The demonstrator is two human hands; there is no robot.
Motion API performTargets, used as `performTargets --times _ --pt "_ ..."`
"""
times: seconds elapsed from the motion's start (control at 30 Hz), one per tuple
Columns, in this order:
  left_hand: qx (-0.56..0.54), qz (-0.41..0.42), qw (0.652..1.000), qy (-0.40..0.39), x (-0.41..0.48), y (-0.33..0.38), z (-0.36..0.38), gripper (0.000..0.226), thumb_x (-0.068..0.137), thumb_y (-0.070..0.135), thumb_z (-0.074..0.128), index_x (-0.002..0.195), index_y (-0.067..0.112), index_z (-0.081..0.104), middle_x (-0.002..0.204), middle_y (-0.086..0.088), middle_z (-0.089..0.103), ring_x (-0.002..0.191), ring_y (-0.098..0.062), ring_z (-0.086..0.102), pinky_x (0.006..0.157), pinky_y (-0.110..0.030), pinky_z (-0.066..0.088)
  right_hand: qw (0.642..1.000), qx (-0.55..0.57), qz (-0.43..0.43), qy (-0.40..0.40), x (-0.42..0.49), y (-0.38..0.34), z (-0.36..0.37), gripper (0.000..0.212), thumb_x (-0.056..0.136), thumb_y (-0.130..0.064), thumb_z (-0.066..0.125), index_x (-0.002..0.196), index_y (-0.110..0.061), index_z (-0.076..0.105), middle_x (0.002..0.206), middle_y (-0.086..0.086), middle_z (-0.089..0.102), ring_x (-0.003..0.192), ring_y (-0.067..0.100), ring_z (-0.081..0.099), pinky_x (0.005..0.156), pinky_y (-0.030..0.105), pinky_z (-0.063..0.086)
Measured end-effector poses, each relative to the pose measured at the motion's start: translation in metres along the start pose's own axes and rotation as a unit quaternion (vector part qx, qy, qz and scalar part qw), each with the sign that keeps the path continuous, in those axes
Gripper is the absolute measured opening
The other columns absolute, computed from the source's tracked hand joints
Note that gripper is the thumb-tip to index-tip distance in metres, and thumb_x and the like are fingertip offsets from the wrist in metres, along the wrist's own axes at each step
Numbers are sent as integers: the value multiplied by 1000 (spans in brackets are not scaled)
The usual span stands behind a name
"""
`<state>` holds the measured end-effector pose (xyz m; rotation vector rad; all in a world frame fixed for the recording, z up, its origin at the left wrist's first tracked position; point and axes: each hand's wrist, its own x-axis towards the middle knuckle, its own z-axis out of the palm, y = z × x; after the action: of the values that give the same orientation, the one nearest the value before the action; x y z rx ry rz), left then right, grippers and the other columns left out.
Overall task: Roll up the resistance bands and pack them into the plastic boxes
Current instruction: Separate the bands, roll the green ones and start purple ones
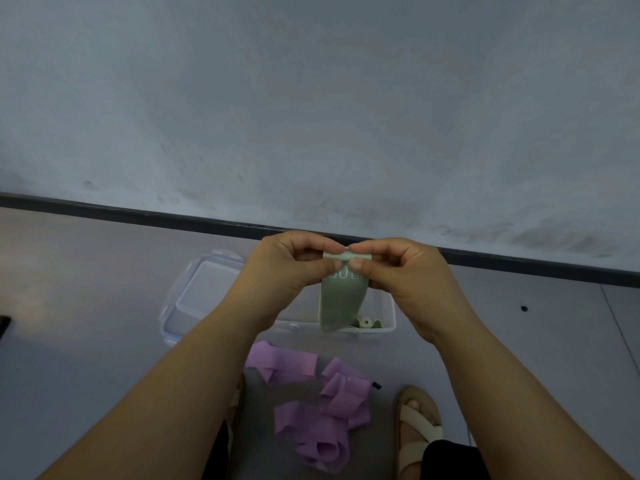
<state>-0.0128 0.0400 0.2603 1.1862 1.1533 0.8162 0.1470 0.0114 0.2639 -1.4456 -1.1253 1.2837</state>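
Midway | done: green rolls [367,322] lie in the open plastic box [389,315] on the floor | now: left hand [291,268] and right hand [401,271], each grip pinching the top edge of a green band [341,299], roll barely begun, tail hanging over the box | left: purple bands [325,410] loose on the floor, lid [201,292] off beside the box

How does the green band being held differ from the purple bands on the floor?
The green band hangs from the left hand and right hand, top edge rolled; the purple bands lie crumpled on the floor. Green shows printed lettering; purple none visible. Both are wide, flat strips.
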Motion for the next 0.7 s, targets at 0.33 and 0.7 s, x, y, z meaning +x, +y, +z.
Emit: performTargets --times 0.33,0.7 --pt "-4 -23 1000 -16 -1 1 0 15 75 7 72 84 18 71 85 -7 74 85 -22 70 79 -34 58 997 -57 -50 22 0 1 -1 22 76 -7 72 80 -29 70 77 -11 70 71 3 64 70 14 54" --pt "-23 -8 1000 9 0 0 -1 17 72 3 73 82 16 71 71 1 72 72 -13 69 69 -23 57 999 -2 -33 -21 2 3 -1 25 76 -5 72 89 -25 68 87 -3 72 83 12 69 75 23 56"
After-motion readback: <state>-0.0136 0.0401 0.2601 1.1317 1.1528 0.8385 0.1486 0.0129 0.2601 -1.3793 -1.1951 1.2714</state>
